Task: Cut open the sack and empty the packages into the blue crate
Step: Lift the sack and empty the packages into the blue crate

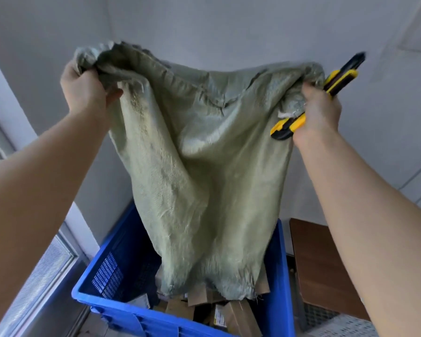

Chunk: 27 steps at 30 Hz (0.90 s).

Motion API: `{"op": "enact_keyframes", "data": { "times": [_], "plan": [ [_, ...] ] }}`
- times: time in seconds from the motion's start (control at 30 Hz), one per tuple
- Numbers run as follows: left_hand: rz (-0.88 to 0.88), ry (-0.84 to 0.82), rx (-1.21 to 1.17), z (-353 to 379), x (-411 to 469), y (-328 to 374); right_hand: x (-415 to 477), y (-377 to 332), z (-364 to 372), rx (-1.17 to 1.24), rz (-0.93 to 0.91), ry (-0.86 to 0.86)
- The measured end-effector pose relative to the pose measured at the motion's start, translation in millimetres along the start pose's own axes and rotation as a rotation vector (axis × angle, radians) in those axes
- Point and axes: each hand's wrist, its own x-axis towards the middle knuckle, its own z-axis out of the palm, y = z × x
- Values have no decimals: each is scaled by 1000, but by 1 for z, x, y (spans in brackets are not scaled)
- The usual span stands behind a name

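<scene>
I hold a pale green woven sack upside down and high above the blue crate. My left hand grips its upper left corner. My right hand grips the upper right corner together with a yellow and black utility knife. The sack hangs limp and flat, and its frayed open mouth dangles just over the crate. Brown cardboard packages lie inside the crate under the sack's mouth.
A grey wall corner stands behind the crate. A window frame runs along the left. A brown wooden surface sits to the right of the crate, with a perforated metal piece below it.
</scene>
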Motion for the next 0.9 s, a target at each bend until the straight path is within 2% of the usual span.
{"op": "enact_keyframes", "data": {
  "times": [0.27,0.43,0.53,0.77,0.9],
  "plan": [
    [-279,-79,370,-51,-17,-86,-13,102,-56,-452,405,-43],
    [-372,-214,372,-51,-24,-88,-14,103,-61,-545,483,-57],
    [-306,-279,324,-37,-22,-70,-5,82,-40,-423,428,-70],
    [-50,-231,81,4,-8,-8,17,16,19,-98,184,-163],
    [90,-241,75,15,2,39,18,-22,41,-5,41,-188]
  ]
}}
